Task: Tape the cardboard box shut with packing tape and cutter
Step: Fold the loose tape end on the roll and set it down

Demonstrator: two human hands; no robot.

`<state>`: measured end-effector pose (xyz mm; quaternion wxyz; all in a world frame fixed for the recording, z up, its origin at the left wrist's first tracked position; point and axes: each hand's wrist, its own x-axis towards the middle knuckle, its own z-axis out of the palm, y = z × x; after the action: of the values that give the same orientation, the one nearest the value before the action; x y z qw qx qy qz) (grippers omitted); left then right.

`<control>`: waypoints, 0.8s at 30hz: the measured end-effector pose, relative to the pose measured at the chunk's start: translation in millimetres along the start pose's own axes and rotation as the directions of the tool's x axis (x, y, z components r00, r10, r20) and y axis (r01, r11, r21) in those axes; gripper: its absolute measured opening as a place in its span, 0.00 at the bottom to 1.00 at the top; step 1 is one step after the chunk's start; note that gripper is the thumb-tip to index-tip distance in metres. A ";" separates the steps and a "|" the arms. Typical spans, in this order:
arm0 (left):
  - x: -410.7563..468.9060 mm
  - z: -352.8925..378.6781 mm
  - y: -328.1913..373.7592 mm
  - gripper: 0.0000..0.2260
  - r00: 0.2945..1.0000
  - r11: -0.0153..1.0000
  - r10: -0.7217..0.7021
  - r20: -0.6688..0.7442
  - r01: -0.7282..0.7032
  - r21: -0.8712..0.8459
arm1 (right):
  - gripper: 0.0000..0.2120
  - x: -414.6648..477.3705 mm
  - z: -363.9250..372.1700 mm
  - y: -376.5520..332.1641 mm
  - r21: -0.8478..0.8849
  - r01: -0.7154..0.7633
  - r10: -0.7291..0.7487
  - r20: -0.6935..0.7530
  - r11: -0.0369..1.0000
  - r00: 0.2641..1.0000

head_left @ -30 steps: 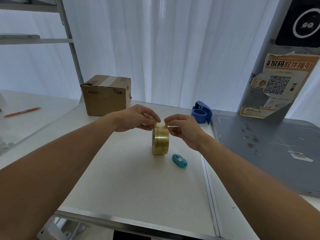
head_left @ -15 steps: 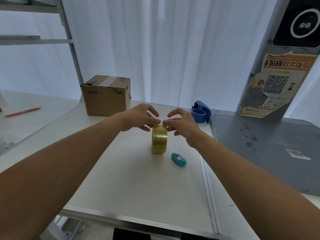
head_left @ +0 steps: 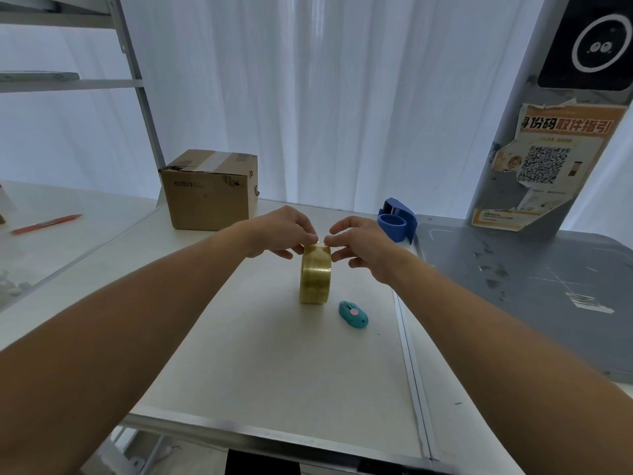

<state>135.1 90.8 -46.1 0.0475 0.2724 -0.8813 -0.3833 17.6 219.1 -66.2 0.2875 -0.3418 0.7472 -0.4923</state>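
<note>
I find both my left hand (head_left: 277, 231) and right hand (head_left: 363, 245) pinched on the upright yellowish translucent tape roll (head_left: 315, 274), judged picking its end loose, the brown cardboard box (head_left: 209, 190) well apart, pulling next.

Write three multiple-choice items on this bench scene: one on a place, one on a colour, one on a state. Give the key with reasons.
1. Where is the cutter?
A. On the box
B. On the table, right of the tape roll
C. In a hand

2. The tape dispenser is:
A. Blue
B. Red
C. Black

3. The tape roll is:
A. Lying flat
B. Standing on edge
C. Lifted off the table

Key: B, it lies beside the roll's base. A, blue plastic by the curtain. B, it stands upright while the left hand and right hand pinch its top.
</note>
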 end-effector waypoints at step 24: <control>1.6 6.4 -3.3 0.09 0.972 0.935 0.230 -0.047 -0.207 0.288 | 0.06 2.4 3.6 9.2 -0.156 0.182 -0.190 -0.036 0.971 0.981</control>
<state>133.3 92.2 -53.1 0.0860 0.1917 -0.9489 -0.2354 16.9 217.9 -76.2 0.1942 -0.4186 0.7543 -0.4670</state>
